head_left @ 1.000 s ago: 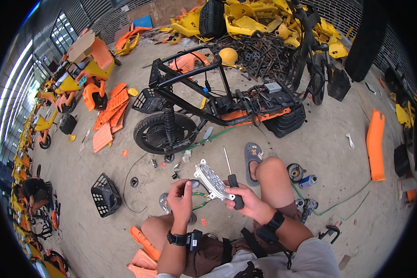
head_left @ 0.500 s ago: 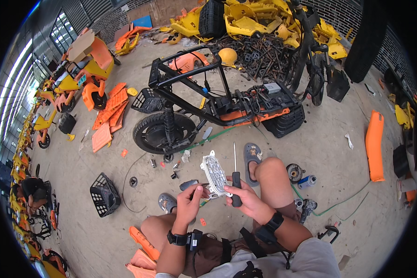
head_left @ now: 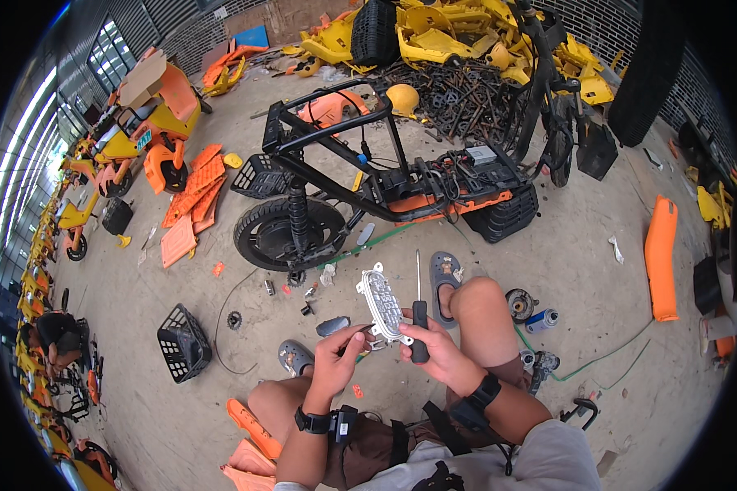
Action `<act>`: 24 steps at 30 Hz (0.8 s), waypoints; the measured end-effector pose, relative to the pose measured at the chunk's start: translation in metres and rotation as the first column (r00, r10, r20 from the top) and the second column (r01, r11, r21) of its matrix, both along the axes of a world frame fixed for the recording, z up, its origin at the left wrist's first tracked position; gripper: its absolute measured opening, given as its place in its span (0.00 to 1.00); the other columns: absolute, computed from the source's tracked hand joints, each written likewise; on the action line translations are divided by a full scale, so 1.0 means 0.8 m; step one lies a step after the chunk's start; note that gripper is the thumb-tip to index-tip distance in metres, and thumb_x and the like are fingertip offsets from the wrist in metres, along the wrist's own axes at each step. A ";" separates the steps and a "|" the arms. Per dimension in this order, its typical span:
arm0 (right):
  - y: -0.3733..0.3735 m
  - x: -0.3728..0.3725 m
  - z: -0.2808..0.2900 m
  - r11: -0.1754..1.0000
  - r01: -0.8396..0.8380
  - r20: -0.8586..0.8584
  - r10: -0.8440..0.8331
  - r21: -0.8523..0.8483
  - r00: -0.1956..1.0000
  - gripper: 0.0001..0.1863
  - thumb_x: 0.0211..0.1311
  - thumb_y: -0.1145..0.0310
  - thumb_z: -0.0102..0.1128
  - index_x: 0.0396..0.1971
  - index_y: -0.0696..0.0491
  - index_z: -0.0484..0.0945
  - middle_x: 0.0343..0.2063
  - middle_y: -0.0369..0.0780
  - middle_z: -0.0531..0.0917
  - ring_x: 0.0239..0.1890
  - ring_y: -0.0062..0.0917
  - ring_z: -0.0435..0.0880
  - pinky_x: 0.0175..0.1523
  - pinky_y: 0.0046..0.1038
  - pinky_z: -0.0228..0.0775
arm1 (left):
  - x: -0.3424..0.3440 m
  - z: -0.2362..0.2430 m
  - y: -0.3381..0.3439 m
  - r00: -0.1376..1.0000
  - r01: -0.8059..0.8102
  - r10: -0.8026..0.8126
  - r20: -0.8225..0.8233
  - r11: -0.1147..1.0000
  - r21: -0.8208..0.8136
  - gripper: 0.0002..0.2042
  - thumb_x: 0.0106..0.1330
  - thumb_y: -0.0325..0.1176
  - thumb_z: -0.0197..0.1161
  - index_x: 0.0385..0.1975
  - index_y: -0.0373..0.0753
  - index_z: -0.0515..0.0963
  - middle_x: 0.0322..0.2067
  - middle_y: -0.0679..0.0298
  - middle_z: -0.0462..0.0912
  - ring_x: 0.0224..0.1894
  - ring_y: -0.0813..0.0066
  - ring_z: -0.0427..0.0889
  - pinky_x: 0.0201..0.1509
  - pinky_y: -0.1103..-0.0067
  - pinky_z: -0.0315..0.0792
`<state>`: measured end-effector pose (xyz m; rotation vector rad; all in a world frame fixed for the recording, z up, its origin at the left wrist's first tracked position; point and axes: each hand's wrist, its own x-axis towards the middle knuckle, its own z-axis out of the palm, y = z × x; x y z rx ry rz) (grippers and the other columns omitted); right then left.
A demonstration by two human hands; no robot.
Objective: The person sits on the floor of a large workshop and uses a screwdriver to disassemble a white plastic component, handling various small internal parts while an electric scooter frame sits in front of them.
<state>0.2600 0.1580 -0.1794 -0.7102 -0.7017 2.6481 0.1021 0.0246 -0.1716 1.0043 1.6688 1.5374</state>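
Note:
A white oblong lamp unit (head_left: 382, 304) with a ribbed clear face and screw tabs is held up between my hands. My right hand (head_left: 440, 353) closes around the black handle of a screwdriver (head_left: 419, 323), its shaft pointing up and away from me. The thumb of that hand also presses on the lamp's near end. Beside the lamp's left edge, my left hand (head_left: 337, 358) is pinched closed. Something thin and dark shows at its fingertips, too small to name.
Ahead stands a stripped scooter frame (head_left: 327, 159) with its rear wheel (head_left: 291, 235). A black basket (head_left: 184, 344) lies to the left. On the right are a spray can (head_left: 542, 320), a power tool (head_left: 543, 368) and an orange panel (head_left: 662, 258). Yellow panels (head_left: 442, 37) are heaped behind.
The lamp has tilted and shifted slightly, its far end rising a little. The screwdriver has moved slightly right with my right hand. My left hand stays pinched near the lamp's edge.

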 end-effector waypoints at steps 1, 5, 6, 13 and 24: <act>0.000 0.000 0.000 1.000 -0.015 0.017 0.014 0.020 1.000 0.21 0.66 0.69 0.61 0.56 0.55 0.69 0.36 0.35 0.79 0.24 0.19 0.77 0.30 0.24 0.68 | 0.000 0.000 0.000 1.000 -0.004 0.004 -0.006 1.000 0.000 0.12 0.74 0.31 0.55 0.46 0.29 0.80 0.33 0.62 0.83 0.34 0.78 0.81 0.39 0.82 0.74; -0.002 0.000 0.000 0.997 -0.011 0.049 0.007 0.077 0.999 0.19 0.66 0.68 0.62 0.54 0.55 0.70 0.34 0.36 0.80 0.24 0.17 0.77 0.29 0.22 0.68 | 0.000 0.000 -0.001 0.998 -0.021 0.021 -0.051 1.000 0.004 0.12 0.73 0.31 0.56 0.46 0.30 0.81 0.33 0.61 0.84 0.33 0.78 0.82 0.38 0.82 0.74; -0.003 -0.001 0.000 0.996 -0.006 0.070 0.000 0.085 0.998 0.19 0.66 0.68 0.62 0.54 0.55 0.70 0.34 0.36 0.80 0.24 0.17 0.77 0.29 0.22 0.68 | 0.000 0.000 -0.001 0.998 -0.022 0.022 -0.051 1.000 -0.004 0.11 0.72 0.30 0.56 0.46 0.30 0.81 0.33 0.61 0.84 0.33 0.77 0.82 0.38 0.82 0.74; -0.004 -0.003 -0.003 0.977 -0.015 0.144 -0.017 0.214 0.989 0.22 0.64 0.67 0.65 0.54 0.57 0.70 0.32 0.35 0.81 0.23 0.16 0.78 0.28 0.21 0.68 | -0.001 0.001 -0.001 0.989 -0.033 0.030 -0.145 0.999 -0.023 0.10 0.70 0.29 0.59 0.45 0.32 0.83 0.31 0.60 0.85 0.33 0.77 0.82 0.38 0.81 0.74; -0.001 -0.002 -0.014 0.947 -0.005 0.242 -0.077 0.321 0.967 0.22 0.62 0.68 0.67 0.53 0.59 0.72 0.31 0.36 0.82 0.21 0.16 0.78 0.25 0.21 0.68 | -0.013 0.001 -0.011 0.981 -0.079 0.059 0.187 0.991 0.105 0.11 0.71 0.29 0.58 0.39 0.24 0.82 0.29 0.57 0.85 0.32 0.73 0.82 0.41 0.78 0.76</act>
